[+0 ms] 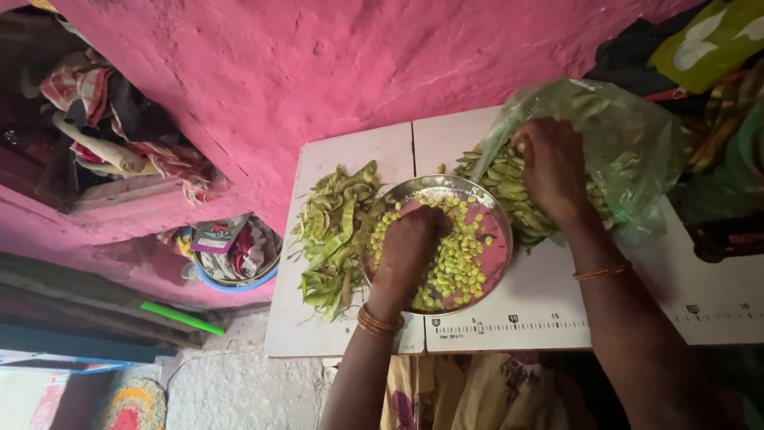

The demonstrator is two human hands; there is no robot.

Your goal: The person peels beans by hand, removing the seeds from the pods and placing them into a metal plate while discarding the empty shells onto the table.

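Head camera, looking steeply down from above the person's lap.

The single view comes from the person's head and faces almost straight down and slightly forward onto the white table (342, 334), close enough that both forearms enter from the bottom edge and the hands sit near the centre of the frame. The pink wall (318, 72) beyond the table fills the top, so the far side of the scene lies upward in the picture. The floor (239, 382) shows at lower left. There is no second view to share the scene with.
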